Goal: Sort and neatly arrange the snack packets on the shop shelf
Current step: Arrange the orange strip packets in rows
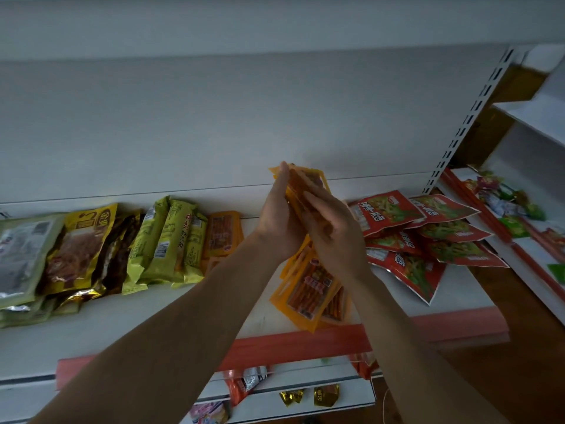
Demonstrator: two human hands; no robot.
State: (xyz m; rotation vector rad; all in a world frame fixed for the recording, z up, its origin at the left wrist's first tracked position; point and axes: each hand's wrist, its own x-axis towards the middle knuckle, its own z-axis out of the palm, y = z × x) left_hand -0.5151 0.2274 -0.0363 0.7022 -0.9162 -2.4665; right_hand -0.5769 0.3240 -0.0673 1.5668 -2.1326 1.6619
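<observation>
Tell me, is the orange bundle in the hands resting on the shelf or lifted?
Lifted. The left hand and right hand hold the orange bundle above the shelf; loose orange packets lie flat beneath.

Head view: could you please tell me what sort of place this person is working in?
Probably a small shop: white shelving hung on a slotted upright, a red price strip along the shelf edge, and groups of identical snacks, such as the red packets on the right.

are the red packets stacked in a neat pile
No, the red packets lie fanned out at mixed angles on the shelf.
</observation>
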